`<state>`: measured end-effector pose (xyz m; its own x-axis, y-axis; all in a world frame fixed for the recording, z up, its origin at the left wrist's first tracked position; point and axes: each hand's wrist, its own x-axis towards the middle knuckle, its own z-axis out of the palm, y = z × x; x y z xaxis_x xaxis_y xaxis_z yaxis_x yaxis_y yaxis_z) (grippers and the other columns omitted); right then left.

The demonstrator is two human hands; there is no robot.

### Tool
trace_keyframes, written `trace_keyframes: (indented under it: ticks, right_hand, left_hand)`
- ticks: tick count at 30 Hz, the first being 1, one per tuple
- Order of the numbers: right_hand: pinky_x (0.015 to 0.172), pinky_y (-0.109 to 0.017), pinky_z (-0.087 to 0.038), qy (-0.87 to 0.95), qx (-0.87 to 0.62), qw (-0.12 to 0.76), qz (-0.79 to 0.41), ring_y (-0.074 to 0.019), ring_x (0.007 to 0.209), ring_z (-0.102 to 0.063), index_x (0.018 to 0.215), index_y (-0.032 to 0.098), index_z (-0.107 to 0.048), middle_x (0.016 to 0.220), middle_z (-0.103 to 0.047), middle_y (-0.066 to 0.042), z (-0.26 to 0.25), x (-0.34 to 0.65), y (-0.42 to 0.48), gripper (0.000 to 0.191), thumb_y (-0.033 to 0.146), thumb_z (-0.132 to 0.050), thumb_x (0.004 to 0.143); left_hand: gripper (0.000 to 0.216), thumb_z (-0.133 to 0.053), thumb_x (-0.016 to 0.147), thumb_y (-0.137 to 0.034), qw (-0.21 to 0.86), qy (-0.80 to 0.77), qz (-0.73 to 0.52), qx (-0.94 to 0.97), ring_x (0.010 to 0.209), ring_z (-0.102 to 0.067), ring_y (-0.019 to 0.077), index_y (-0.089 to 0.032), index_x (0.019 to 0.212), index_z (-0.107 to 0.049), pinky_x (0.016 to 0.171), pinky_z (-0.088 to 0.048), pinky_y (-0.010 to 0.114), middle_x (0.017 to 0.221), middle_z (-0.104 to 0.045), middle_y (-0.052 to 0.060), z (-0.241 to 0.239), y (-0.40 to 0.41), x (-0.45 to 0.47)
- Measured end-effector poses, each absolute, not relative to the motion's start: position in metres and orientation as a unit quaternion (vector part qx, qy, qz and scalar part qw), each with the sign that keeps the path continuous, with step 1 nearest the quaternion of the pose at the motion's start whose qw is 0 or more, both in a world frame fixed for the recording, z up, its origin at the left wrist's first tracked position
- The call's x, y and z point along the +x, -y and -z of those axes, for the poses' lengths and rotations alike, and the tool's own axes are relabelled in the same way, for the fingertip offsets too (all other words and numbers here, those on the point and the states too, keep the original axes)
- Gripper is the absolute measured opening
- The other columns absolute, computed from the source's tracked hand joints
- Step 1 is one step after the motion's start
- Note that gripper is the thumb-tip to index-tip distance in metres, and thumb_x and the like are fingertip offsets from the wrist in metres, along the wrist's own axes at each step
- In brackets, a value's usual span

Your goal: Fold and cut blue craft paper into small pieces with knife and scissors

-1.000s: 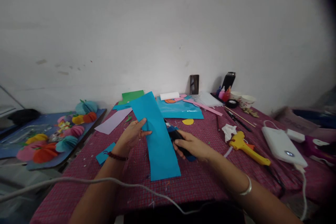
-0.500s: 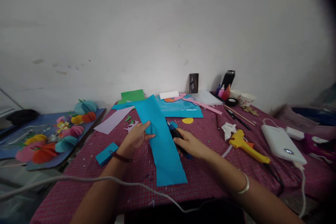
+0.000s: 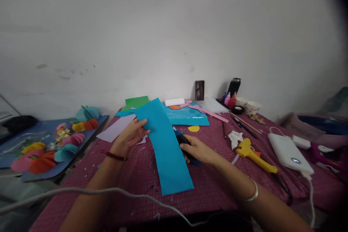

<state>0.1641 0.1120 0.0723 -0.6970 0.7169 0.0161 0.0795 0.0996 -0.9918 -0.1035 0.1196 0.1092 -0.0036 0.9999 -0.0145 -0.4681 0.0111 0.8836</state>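
Note:
My left hand (image 3: 133,132) pinches the left edge of a long blue paper strip (image 3: 166,152), thumb on its face. The strip slants from upper left down towards me, its near end around the table's front. Right of it, my right hand (image 3: 196,148) is closed around black-handled scissors (image 3: 181,138). Part of the scissors' blades is hidden, and I cannot tell whether they touch the strip. Under and beside my left hand lies a lilac paper sheet (image 3: 112,130).
A yellow glue gun (image 3: 255,155) and a white power bank (image 3: 290,153) lie to the right. A white cable (image 3: 108,190) crosses in front of me. Blue sheets in plastic (image 3: 187,116) lie at the back. Colourful paper pumpkins (image 3: 42,161) rest on a blue board at left.
My left hand has moved up and left along the strip's edge. The strip has shifted slightly with it. The right hand keeps hold of the scissors in about the same place.

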Motion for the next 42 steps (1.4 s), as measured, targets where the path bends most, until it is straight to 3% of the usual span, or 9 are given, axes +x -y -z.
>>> trace_keyframes:
  ticks: [4, 8, 15, 22, 27, 35, 42]
  right_hand:
    - [0.051, -0.023, -0.04, 0.72, -0.284, 0.287, -0.565, -0.0094, 0.053, -0.049, 0.084, 0.017, -0.051, 0.066, -0.055, 0.002, -0.083, 0.161, -0.122, 0.026, 0.042, -0.054, 0.083]
    - [0.057, -0.024, -0.04, 0.771, -0.276, 0.298, -0.49, -0.0119, 0.062, -0.05, 0.087, 0.013, -0.056, 0.075, -0.057, -0.002, -0.085, 0.159, -0.13, 0.032, 0.044, -0.05, 0.086]
    - [0.067, -0.028, -0.044, 0.804, -0.262, 0.325, -0.424, -0.017, 0.077, -0.053, 0.099, 0.014, -0.056, 0.09, -0.061, -0.007, -0.09, 0.157, -0.121, 0.035, 0.046, -0.043, 0.092]
    - [0.06, -0.024, -0.041, 0.819, -0.244, 0.332, -0.4, -0.0131, 0.064, -0.051, 0.081, 0.019, -0.047, 0.072, -0.056, -0.001, -0.099, 0.153, -0.106, 0.037, 0.051, -0.035, 0.094]
    - [0.056, -0.023, -0.043, 0.801, -0.256, 0.299, -0.452, -0.0126, 0.06, -0.055, 0.083, 0.019, -0.044, 0.072, -0.055, -0.001, -0.094, 0.155, -0.101, 0.034, 0.05, -0.034, 0.095]
    - [0.063, -0.026, -0.04, 0.844, -0.293, 0.328, -0.308, -0.0156, 0.069, -0.052, 0.083, 0.02, -0.046, 0.078, -0.057, -0.003, -0.09, 0.157, -0.107, 0.029, 0.043, -0.036, 0.096]
    - [0.055, -0.025, -0.039, 0.824, -0.307, 0.303, -0.368, -0.015, 0.062, -0.056, 0.085, 0.02, -0.045, 0.072, -0.058, -0.002, -0.081, 0.16, -0.106, 0.029, 0.045, -0.035, 0.096]
  left_hand:
    - [0.016, -0.073, 0.072, -0.014, 0.576, -0.406, -0.613, 0.357, 0.059, -0.065, 0.0141, -0.012, 0.084, -0.063, 0.049, -0.058, 0.025, 0.078, -0.071, 0.004, -0.119, -0.127, -0.095]
    - [0.019, -0.073, 0.072, -0.02, 0.532, -0.408, -0.659, 0.34, 0.071, -0.067, 0.0145, -0.016, 0.087, -0.063, 0.056, -0.06, 0.026, 0.088, -0.071, 0.003, -0.119, -0.126, -0.078]
    - [0.02, -0.07, 0.073, -0.021, 0.482, -0.412, -0.686, 0.356, 0.072, -0.066, 0.014, -0.015, 0.091, -0.064, 0.053, -0.06, 0.026, 0.094, -0.068, 0.004, -0.125, -0.108, -0.066]
    - [0.026, -0.074, 0.069, -0.033, 0.437, -0.414, -0.705, 0.375, 0.061, -0.063, 0.0133, -0.014, 0.083, -0.064, 0.049, -0.059, 0.025, 0.077, -0.068, 0.002, -0.144, -0.094, -0.076]
    - [0.033, -0.076, 0.066, -0.039, 0.425, -0.425, -0.71, 0.367, 0.06, -0.062, 0.0126, -0.012, 0.08, -0.062, 0.049, -0.06, 0.025, 0.075, -0.065, 0.003, -0.142, -0.096, -0.081]
    - [0.038, -0.077, 0.063, -0.045, 0.445, -0.451, -0.672, 0.383, 0.049, -0.051, 0.0079, -0.014, 0.067, -0.055, 0.048, -0.057, 0.024, 0.06, -0.055, -0.003, -0.13, -0.1, -0.066]
    - [0.035, -0.076, 0.064, -0.043, 0.449, -0.457, -0.662, 0.39, 0.047, -0.05, 0.008, -0.017, 0.066, -0.052, 0.049, -0.057, 0.025, 0.059, -0.053, -0.004, -0.131, -0.101, -0.07]
